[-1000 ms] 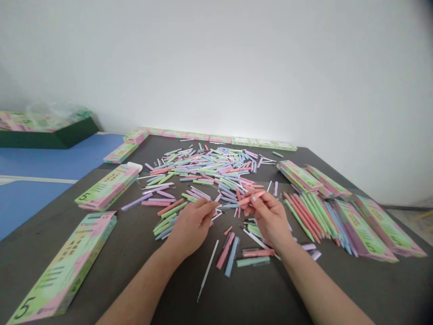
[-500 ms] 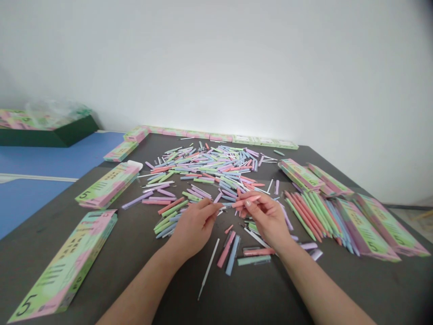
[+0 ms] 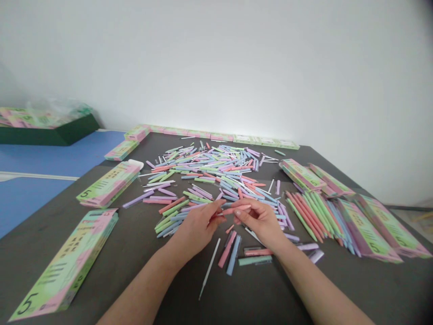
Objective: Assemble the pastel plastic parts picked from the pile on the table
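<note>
A coral-pink pen barrel lies between my two hands above the dark table. Thumb and fingers of my right hand are closed round its right part. My left hand pinches at the barrel's left end, where a thin white refill tip shows only faintly between the fingertips. Below the hands rest a small pink pen piece, a white refill, a pink cap and a blue cap. Behind them spreads a big pile of pastel pen parts.
Sorted pens lie in colour groups at right, beside printed boxes. More boxes stand at left, an open one and a nearer one. A row of boxes lines the back edge. A dark green tray sits on a blue table.
My hands have come closer together and slightly lower. The pink barrel now reaches my left fingertips, and less of the white refill shows between them.
</note>
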`<control>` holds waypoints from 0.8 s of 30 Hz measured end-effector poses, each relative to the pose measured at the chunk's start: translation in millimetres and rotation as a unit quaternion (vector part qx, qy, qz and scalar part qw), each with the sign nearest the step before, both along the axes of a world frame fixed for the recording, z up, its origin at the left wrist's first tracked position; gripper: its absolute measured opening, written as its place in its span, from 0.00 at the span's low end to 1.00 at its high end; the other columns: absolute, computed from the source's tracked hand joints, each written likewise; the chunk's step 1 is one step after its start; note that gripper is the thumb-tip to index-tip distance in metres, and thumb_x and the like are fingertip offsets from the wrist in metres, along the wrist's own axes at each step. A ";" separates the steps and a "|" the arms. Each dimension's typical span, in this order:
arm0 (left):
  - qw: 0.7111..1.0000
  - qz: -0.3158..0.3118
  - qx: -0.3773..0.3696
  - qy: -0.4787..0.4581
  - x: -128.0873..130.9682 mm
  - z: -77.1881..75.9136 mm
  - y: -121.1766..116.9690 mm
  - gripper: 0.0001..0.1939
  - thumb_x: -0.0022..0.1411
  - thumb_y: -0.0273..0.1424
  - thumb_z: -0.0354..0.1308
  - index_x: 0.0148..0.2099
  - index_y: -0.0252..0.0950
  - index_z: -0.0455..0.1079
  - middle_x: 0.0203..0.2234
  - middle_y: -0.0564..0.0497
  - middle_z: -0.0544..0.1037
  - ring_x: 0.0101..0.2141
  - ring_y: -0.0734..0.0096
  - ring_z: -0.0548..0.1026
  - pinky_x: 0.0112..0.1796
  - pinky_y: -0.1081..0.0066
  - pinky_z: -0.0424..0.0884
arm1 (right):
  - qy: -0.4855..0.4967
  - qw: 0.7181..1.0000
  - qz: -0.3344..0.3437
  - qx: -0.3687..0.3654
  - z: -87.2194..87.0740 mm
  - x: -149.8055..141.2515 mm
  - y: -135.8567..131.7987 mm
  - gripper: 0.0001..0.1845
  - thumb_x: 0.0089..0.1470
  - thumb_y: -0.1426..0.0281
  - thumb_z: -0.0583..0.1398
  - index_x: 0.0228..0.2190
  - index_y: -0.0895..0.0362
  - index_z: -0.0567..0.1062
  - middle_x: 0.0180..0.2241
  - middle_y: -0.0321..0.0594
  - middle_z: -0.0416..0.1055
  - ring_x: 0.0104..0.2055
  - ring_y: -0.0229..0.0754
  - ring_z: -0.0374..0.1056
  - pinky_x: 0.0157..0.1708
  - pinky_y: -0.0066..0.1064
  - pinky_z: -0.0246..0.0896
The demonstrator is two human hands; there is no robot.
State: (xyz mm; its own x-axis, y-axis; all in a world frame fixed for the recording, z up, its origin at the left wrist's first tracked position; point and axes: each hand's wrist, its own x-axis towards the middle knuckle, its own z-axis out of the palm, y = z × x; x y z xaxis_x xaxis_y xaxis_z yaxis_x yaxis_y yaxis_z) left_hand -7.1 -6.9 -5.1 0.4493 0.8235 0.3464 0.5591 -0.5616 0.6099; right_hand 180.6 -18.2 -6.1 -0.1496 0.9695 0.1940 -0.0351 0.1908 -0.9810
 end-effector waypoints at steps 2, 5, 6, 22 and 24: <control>1.000 -0.017 0.002 0.015 0.3 -0.5 -0.7 0.16 0.60 0.24 0.56 0.51 0.36 0.67 0.38 0.49 0.79 0.38 0.67 0.76 0.40 0.70 0.70 | 0.003 1.000 0.005 -0.007 -1.4 -0.4 0.5 0.09 0.49 0.64 0.65 0.33 0.55 0.76 0.26 0.37 0.77 0.25 0.36 0.71 0.26 0.28 0.70; 0.999 -0.033 0.016 0.027 0.7 0.0 -4.0 0.15 0.62 0.24 0.51 0.51 0.35 0.66 0.42 0.47 0.78 0.42 0.66 0.75 0.44 0.68 0.69 | -0.002 1.000 0.008 -0.013 -2.4 -0.4 1.4 0.09 0.49 0.64 0.65 0.33 0.56 0.77 0.27 0.37 0.77 0.24 0.36 0.70 0.25 0.28 0.70; 0.999 -0.034 0.021 0.028 0.8 0.5 -5.5 0.15 0.62 0.23 0.50 0.52 0.35 0.65 0.43 0.47 0.77 0.43 0.65 0.74 0.46 0.67 0.69 | -0.004 1.000 0.008 -0.013 -2.5 -0.2 1.7 0.09 0.49 0.64 0.65 0.32 0.56 0.77 0.26 0.37 0.77 0.24 0.36 0.70 0.25 0.28 0.70; 1.000 0.006 0.006 -0.017 -0.6 3.3 -0.9 0.04 0.59 0.25 0.55 0.37 0.36 0.71 0.46 0.45 0.76 0.52 0.61 0.71 0.49 0.62 0.68 | -0.032 0.999 -0.006 -0.015 -1.8 3.4 2.3 0.10 0.49 0.63 0.65 0.31 0.57 0.76 0.22 0.36 0.75 0.23 0.37 0.71 0.25 0.30 0.71; 1.000 0.005 0.013 -0.025 -0.2 5.2 -1.1 0.05 0.60 0.25 0.55 0.38 0.36 0.71 0.45 0.45 0.77 0.46 0.65 0.74 0.46 0.65 0.70 | -0.032 0.999 -0.005 -0.010 -1.8 3.3 2.2 0.11 0.49 0.63 0.65 0.32 0.57 0.76 0.23 0.37 0.75 0.24 0.38 0.72 0.24 0.30 0.71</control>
State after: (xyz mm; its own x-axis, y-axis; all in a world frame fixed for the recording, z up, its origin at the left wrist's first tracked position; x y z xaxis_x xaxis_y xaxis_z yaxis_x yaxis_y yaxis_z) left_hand -7.3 -8.1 0.2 0.4218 0.8183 0.3904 0.5338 -0.5722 0.6226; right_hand 183.9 -16.0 -8.0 -0.1515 0.9747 0.1642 0.0302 0.1706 -0.9849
